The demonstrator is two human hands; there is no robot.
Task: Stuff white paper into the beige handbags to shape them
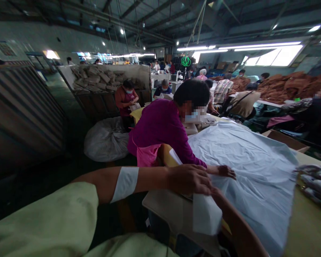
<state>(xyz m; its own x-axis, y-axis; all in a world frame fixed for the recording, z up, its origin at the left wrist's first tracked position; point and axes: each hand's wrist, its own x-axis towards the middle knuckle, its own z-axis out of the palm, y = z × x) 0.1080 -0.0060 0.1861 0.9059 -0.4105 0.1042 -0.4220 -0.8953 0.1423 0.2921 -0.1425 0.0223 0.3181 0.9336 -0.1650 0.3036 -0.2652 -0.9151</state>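
A large pale blue cloth [251, 178] lies spread over the table, and a white folded fabric piece [206, 214] hangs at its near edge. My left hand [188, 180], with a white bandage on the forearm, presses into the cloth's near edge, fingers closed over the fold. Only a bit of my right hand [216, 194] shows beyond it; my right forearm rises from the lower right. A beige fabric panel [171, 214] lies under both hands. Across the cloth, a co-worker's hand [224, 172] in a magenta sleeve rests on it, apart from mine.
The co-worker in a pink apron [160, 132] leans at a white sewing machine [195, 125]. A bundle of grey-patterned fabric [317, 185] lies on the table's right side. Behind stand a cardboard box [286, 141] and a large white sack [105, 139]. Other workers sit beyond.
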